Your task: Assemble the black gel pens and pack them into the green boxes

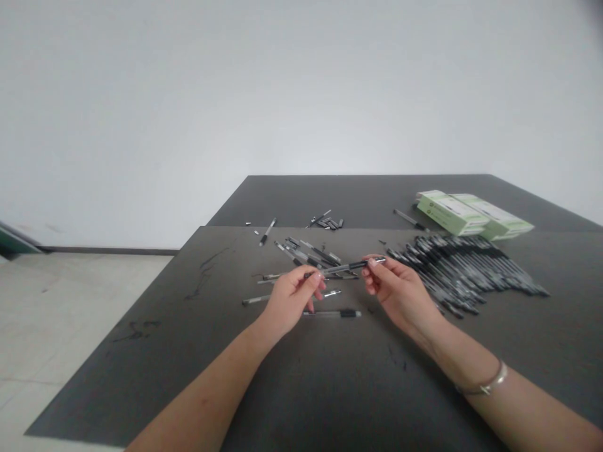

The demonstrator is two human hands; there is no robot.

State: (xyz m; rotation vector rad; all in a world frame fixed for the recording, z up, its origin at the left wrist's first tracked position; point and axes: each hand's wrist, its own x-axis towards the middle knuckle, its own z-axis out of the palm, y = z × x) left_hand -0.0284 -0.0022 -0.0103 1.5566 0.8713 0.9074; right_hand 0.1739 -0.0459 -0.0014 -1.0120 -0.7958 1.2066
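Note:
Between my two hands a clear-barrelled pen (343, 268) with a black grip is held nearly level above the table. My left hand (294, 292) pinches its left end between thumb and finger. At the other end, my right hand (394, 282) grips near the dark tip, thumb against fingers. Beneath and behind the hands lie several loose pens (306, 252), pointing various ways. One pen (332, 313) with a black grip rests on the table just below my left hand. To the right of my right hand spreads a large pile of pens (471, 267), laid side by side.
Two green-and-white boxes (452, 212) lie at the back right, beyond the pile. A small heap of dark caps (330, 223) sits farther back, with a lone pen (268, 231) to its left. The dark table (155, 364) has a left edge above a pale floor.

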